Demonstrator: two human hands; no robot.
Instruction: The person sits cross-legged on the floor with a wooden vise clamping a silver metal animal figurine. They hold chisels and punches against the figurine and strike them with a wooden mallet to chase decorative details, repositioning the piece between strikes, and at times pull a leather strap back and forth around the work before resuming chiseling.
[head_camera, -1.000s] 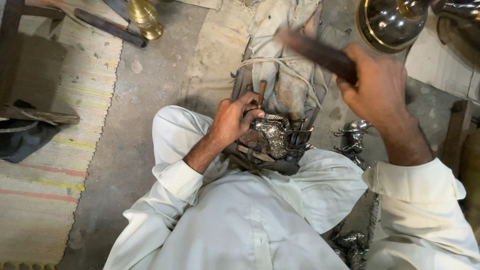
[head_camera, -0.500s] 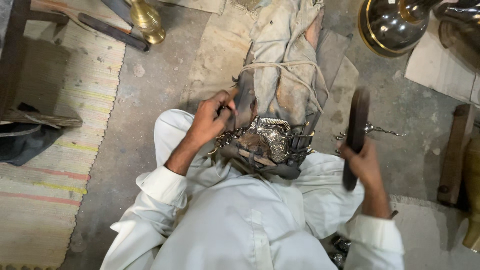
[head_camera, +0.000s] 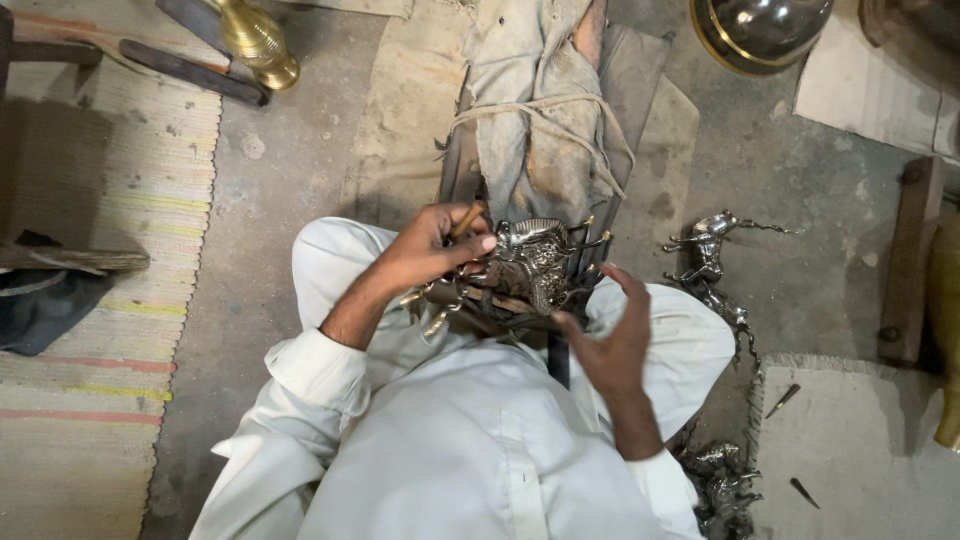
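Head view, looking down at lap. Silver metal figurine (head_camera: 528, 268) rests on the knees, against the near end of a cloth-wrapped block tied with rope (head_camera: 545, 120). Left hand (head_camera: 432, 250) curled on the figurine's left side, fingers pinching a short brown stick (head_camera: 467, 218); possibly a punch, view too small to confirm. Right hand (head_camera: 610, 340) half open, fingers spread, just right of the figurine, fingertips near its edge, nothing in its grasp. Second silver figurine (head_camera: 708, 250) on the floor to the right. Brass vase (head_camera: 258, 42) far left.

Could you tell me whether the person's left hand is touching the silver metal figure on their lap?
Touching: the head view shows the left hand with fingertips pressed on the metal figure.
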